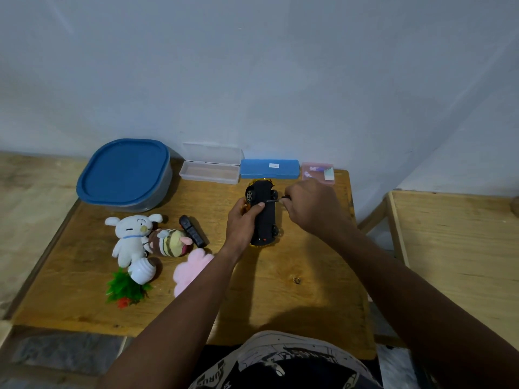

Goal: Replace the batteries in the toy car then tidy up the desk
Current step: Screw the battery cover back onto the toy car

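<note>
Left hand [243, 223] grips upturned toy car [264, 217] on counter [280, 290]; right hand [309, 206], knuckles up, pinches screwdriver [276, 201] against its underside.

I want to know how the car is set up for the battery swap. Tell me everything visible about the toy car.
The toy car lies upside down on the wooden table, pointing away from the person. Its black, plastic-looking underside faces up, and yellow bodywork shows at both ends. Three dark wheels are visible. The left hand grips its left side, thumb across the underside. The right hand holds a thin screwdriver whose tip appears to touch the underside.
</note>
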Demonstrator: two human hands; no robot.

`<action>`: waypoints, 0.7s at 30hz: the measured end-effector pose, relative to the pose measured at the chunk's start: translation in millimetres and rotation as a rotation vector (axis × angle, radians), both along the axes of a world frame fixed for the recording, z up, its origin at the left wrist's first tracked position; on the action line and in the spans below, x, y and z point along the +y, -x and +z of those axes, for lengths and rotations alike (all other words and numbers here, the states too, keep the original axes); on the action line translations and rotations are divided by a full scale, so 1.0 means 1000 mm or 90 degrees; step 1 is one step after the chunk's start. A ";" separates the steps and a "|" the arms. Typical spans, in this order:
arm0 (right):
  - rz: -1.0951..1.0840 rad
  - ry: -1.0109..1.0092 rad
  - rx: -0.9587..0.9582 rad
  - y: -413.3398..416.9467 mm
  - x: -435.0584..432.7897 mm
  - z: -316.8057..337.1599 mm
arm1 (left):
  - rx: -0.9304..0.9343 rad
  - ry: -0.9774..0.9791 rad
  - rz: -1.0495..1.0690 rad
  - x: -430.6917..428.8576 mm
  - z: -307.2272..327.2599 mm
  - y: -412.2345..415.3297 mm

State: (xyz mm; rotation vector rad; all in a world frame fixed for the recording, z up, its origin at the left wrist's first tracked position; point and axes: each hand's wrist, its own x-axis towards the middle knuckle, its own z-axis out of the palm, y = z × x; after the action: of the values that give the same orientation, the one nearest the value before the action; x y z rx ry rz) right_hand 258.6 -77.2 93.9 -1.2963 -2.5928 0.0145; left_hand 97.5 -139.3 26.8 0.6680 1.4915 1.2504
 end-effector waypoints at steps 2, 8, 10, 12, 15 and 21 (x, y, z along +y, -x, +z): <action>-0.009 0.012 -0.025 0.001 0.000 0.001 | -0.007 -0.003 0.003 0.002 0.003 -0.001; -0.041 0.095 0.018 -0.001 0.000 0.001 | -0.019 -0.013 -0.007 0.001 0.009 -0.002; -0.004 0.100 0.055 -0.002 0.001 0.003 | -0.031 -0.014 -0.008 0.001 0.010 -0.002; 0.030 0.103 0.059 -0.003 0.000 0.006 | -0.035 -0.014 -0.004 0.002 0.012 -0.002; 0.025 0.051 0.037 -0.005 0.000 0.007 | -0.035 -0.011 -0.005 0.002 0.012 -0.002; 0.010 -0.044 -0.062 -0.008 0.007 0.007 | -0.020 -0.011 -0.005 0.002 0.013 -0.004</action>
State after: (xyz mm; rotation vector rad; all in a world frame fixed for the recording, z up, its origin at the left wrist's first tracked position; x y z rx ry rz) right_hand 266.5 -70.5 100.4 -1.2832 -2.6582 -0.1380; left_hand 101.2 -137.0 39.3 0.6622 1.4527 1.2638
